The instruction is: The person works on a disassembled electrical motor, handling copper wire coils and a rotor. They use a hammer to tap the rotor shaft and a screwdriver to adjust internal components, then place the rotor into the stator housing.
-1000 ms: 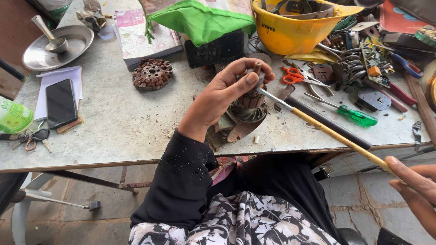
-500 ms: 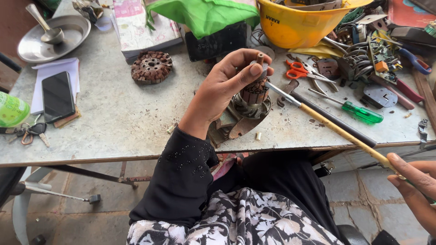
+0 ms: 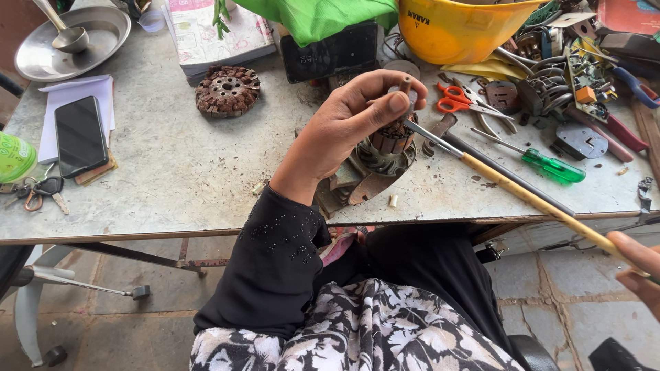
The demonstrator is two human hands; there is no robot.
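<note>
Grey, scuffed bench (image 3: 172,172) on thin metal legs, standing over a paved stone floor (image 3: 550,295). Along the far edge: a steel plate (image 3: 103,34) with a spoon (image 3: 62,31) in it, a book (image 3: 213,34), green cloth (image 3: 323,17), a yellow hard hat (image 3: 460,27). At the left end, a black phone (image 3: 79,134) on white paper (image 3: 75,93), with keys (image 3: 41,189) just beside it and a green bottle (image 3: 14,156) at the very edge. Nearer the middle, a round brown wound coil (image 3: 227,90) lying flat. On the right, a crowded heap: orange-handled scissors (image 3: 457,102), a green-handled screwdriver (image 3: 550,165), circuit boards and metal scraps. Left hand (image 3: 350,130), in a black sleeve, raised above the bench with fingers (image 3: 392,104) clenched around a small motor part (image 3: 393,137), copper-brown and ribbed, thumb pressed on its upper end beside the short shaft. Below it, a dark fan-like metal disc (image 3: 385,161) resting on the bench. Right hand (image 3: 636,264), at the lower right edge and only partly in view, fingers grasping the end of a long thin stick (image 3: 529,196) with a metal tip; that tip touching the motor part just beneath the left thumb.
</note>
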